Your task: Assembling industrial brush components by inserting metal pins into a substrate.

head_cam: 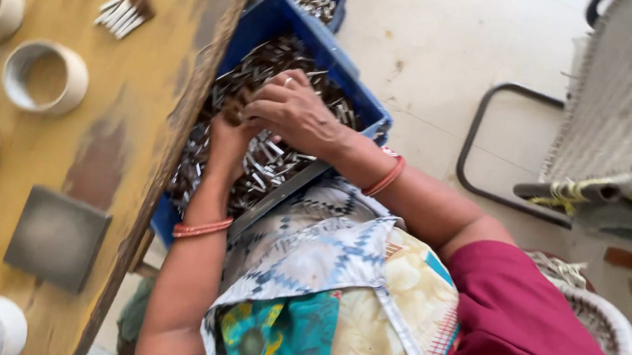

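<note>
Small metal pieces [270,160] fill the blue crate [284,13] at the centre of the frame, beside the table [153,61]. Both hands are in the heap: the left hand [229,131] has its grip pinching a small bunch, the right hand [292,110] curled over it. One sorted bundle [125,11] lies upper left; most pieces remain. Tape rolls [45,76] carry no visible labels.

Daylight is soft and even, brightest on the pale floor [444,49] beyond the right hand [296,111], which looks slightly washed out. No hard glare. Shadow gathers inside the blue crate [287,17] under both hands and beneath the bench [95,142] edge. Slight motion blur softens the small metal pieces [269,164]; frame corners are soft.
</note>
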